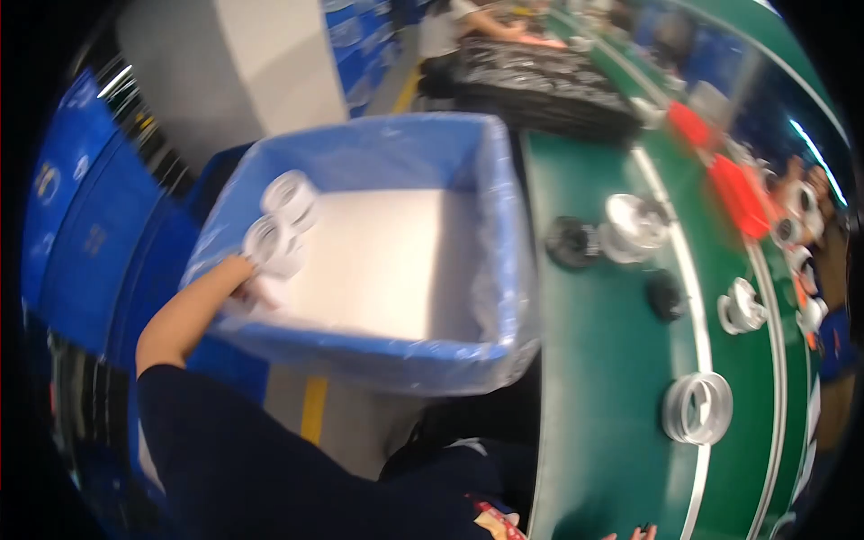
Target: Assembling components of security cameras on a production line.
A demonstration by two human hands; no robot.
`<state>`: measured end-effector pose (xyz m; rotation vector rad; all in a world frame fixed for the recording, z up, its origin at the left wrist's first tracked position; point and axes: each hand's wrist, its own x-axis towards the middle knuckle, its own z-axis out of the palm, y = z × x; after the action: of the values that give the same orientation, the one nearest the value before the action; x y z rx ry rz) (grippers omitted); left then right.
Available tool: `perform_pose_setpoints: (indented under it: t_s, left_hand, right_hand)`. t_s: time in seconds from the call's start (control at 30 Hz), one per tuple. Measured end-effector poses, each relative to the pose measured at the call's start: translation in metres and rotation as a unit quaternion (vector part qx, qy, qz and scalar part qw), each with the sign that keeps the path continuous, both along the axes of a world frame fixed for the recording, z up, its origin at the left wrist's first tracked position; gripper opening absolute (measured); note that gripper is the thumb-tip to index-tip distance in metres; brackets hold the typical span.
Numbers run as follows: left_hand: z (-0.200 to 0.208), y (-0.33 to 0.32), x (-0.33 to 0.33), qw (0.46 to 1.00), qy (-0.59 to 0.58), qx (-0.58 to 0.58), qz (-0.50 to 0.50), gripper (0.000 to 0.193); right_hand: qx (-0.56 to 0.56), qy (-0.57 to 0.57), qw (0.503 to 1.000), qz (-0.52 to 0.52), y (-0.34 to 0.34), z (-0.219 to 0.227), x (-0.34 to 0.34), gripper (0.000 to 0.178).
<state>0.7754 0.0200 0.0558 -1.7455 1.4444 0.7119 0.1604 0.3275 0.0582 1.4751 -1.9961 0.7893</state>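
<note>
- At a blue bin [441, 346] lined with clear plastic, my left hand [259, 290] reaches over the near left corner, blurred — just beside or against a white ring-shaped part [273, 250].
- That part sits inside the bin by its left wall, a second white part [290, 200] just beyond it; I cannot tell whether my left fingers grasp anything.
- My right hand [643, 534] shows only as fingertips at the lower edge, by the green belt [594, 378]; its grip I cannot tell.
- To my right on the belt: a silvery ring [697, 409] and a black round part [573, 243].
- The step in hand, I judge, is handling white parts at the bin's left side.
- The next move calls for a sure hold or a gentle release — and care with the liner.
</note>
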Motion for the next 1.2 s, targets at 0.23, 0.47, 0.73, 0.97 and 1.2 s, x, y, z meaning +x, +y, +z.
perform_pose_setpoints:
  t_s: [0.23, 0.47, 0.73, 0.97, 1.2]
  left_hand:
    - [-0.038, 0.013, -0.015, 0.898, 0.314, 0.068, 0.301, 0.066]
    - [0.016, 0.028, -0.082, 0.946, 0.241, -0.147, 0.159, 0.056]
    - [0.056, -0.001, -0.19, 0.904, 0.239, -0.342, -0.09, 0.046]
    - [0.114, -0.048, -0.372, 0.748, 0.331, -0.44, -0.37, 0.038]
    - [0.135, -0.024, -0.502, 0.562, 0.465, -0.497, -0.47, 0.029]
  right_hand:
    - [-0.029, -0.051, 0.997, -0.049, 0.019, -0.005, 0.007, 0.027]
    - [0.026, -0.042, 0.998, -0.051, 0.042, -0.013, -0.003, 0.039]
    - [-0.078, -0.124, 0.989, -0.025, 0.05, -0.02, -0.015, 0.031]
    - [-0.181, -0.15, 0.96, -0.15, 0.102, -0.018, -0.024, 0.029]
    - [-0.265, -0.085, 0.916, -0.288, 0.169, -0.027, 0.002, 0.028]
